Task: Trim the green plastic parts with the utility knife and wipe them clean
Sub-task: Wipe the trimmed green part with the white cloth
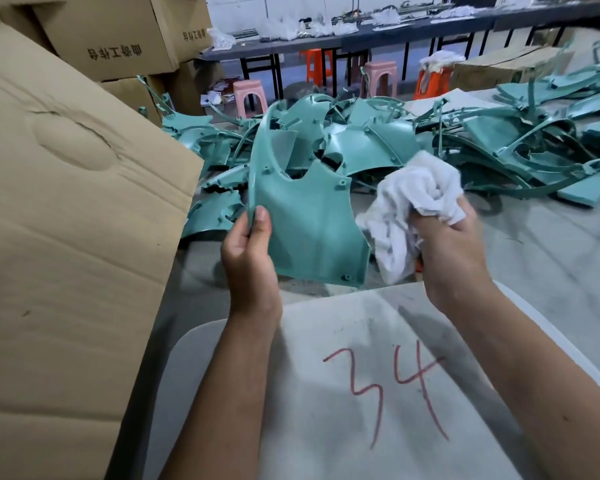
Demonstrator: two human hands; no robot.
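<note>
Head view: wiping step in hand, knife not in sight.
Left hand (pixel 248 251) is pinching the green part's (pixel 305 216) edge above the grey board (pixel 326 393), which is bearing a red "34"; right hand (pixel 454 251), beside the part, is clutching a white cloth (pixel 416 195). Judged next: cloth needs pressing across the part's face.

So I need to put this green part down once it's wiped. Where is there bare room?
The pale board marked 34, under both forearms, is bare. So is the grey floor right of the right hand. Ahead, the pile of green parts is crowded; cardboard boxes block the left.
</note>
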